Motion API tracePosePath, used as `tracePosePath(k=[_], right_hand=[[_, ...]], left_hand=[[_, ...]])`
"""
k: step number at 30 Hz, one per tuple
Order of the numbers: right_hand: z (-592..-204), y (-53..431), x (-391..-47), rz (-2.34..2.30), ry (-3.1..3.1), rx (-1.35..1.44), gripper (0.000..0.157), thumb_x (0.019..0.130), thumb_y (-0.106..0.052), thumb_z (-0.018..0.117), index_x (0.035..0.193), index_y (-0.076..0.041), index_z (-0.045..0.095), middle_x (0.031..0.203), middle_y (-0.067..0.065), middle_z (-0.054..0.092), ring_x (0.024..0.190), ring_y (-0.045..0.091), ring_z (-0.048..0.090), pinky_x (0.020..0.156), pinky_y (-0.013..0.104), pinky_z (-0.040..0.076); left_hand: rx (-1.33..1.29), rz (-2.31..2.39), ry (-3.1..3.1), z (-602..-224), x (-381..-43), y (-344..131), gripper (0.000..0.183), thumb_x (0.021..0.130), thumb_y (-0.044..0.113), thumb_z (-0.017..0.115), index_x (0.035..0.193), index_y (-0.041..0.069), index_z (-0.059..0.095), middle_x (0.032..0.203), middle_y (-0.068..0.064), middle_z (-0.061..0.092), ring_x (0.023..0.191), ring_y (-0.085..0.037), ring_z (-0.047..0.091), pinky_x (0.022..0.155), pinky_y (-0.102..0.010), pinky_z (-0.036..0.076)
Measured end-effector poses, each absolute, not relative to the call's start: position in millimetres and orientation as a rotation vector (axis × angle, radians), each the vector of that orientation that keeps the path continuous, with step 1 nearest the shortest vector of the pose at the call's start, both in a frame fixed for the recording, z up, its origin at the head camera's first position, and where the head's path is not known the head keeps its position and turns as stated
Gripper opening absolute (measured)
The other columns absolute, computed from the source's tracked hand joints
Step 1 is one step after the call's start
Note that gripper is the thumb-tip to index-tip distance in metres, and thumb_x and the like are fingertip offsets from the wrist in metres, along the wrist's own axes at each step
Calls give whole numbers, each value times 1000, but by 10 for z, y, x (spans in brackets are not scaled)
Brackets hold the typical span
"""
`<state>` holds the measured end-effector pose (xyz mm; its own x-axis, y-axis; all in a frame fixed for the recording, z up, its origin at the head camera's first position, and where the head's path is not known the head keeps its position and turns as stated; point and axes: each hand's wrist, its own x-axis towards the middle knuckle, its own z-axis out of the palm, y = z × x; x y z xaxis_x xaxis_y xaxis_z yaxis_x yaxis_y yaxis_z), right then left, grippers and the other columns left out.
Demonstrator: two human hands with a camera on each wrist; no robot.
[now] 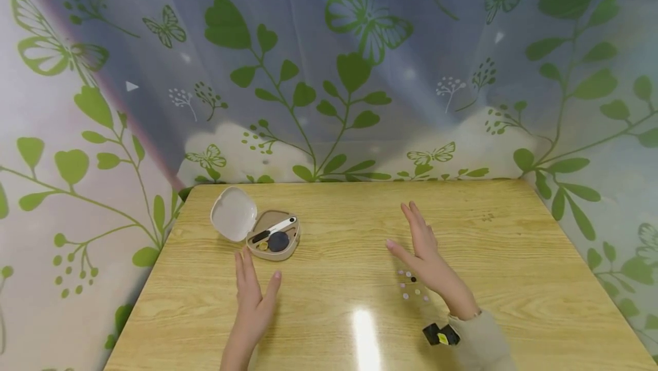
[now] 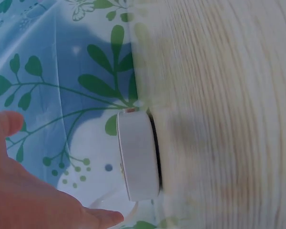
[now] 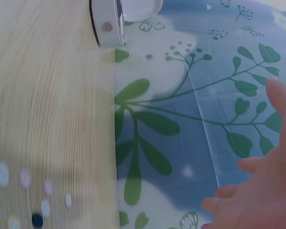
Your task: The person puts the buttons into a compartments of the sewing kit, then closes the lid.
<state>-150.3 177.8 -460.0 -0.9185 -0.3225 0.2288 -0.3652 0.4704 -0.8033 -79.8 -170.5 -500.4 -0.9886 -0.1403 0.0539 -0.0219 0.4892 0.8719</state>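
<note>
My left hand (image 1: 253, 302) is held over the left of the table, fingers straight and thumb spread, with nothing in it. Just beyond its fingertips sits a small case (image 1: 272, 255), its white lid (image 1: 233, 214) swung back. Inside lie a black-and-white tool (image 1: 275, 230), a dark round piece (image 1: 279, 241) and a small yellow item (image 1: 264, 245). My right hand (image 1: 429, 259), also extended and holding nothing, hovers near several small round button-like pieces (image 1: 405, 296). Most are white or pinkish; one black piece (image 3: 37, 220) lies among them.
The wooden table (image 1: 334, 245) ends at a curtain (image 1: 319, 103) printed with leaves and butterflies, and patterned cloth hangs at both sides. A black item with a yellow patch (image 1: 442, 337) is beside my right sleeve (image 1: 483, 339). Light glares off the table's front middle.
</note>
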Motion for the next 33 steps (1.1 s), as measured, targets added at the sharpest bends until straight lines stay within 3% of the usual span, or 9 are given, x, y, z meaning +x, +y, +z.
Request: tracePosePath(k=[9,16,21,28,33], right_hand=[[-4639,1530,-1591,1641,-2601,625,77,102,-29,55,160,-16,6,165,9,-5,150,36,-5,114,70,-1],[-4702,1322,-1685,1789,-2590,647,78,102,-26,56,160,-17,5,165,8,-4,150,33,-3,116,68,6],[-4785,1174,-1752,1888,-2586,667,78,103,-23,55,160,-16,3,165,9,-2,150,32,-2,118,65,6],[-4869,985,-1864,1985,-2631,671,75,103,-37,53,160,-28,5,166,2,4,151,28,7,117,64,15],[-4907,841,-1947,2025,-2678,667,73,101,-45,52,159,-33,10,165,4,11,150,25,12,116,65,19]], left_hand=[[210,-1605,-2581,-5030,-851,-1624,91,102,37,53,157,8,-14,161,-18,-21,147,-44,-14,109,-76,-4],[279,-1663,-2527,-5067,-871,-1621,91,102,33,53,155,1,-13,160,-24,-18,147,-41,-14,118,-61,-3],[290,-1686,-2504,-5100,-882,-1633,91,102,31,53,155,-1,-13,160,-25,-17,148,-40,-14,119,-58,-4],[297,-1730,-2445,-5121,-900,-1632,89,103,29,53,155,-1,-13,160,-25,-17,148,-39,-14,120,-55,-5],[326,-1769,-2397,-5134,-943,-1633,88,103,27,52,155,-1,-14,160,-25,-18,148,-37,-15,120,-54,-6]])
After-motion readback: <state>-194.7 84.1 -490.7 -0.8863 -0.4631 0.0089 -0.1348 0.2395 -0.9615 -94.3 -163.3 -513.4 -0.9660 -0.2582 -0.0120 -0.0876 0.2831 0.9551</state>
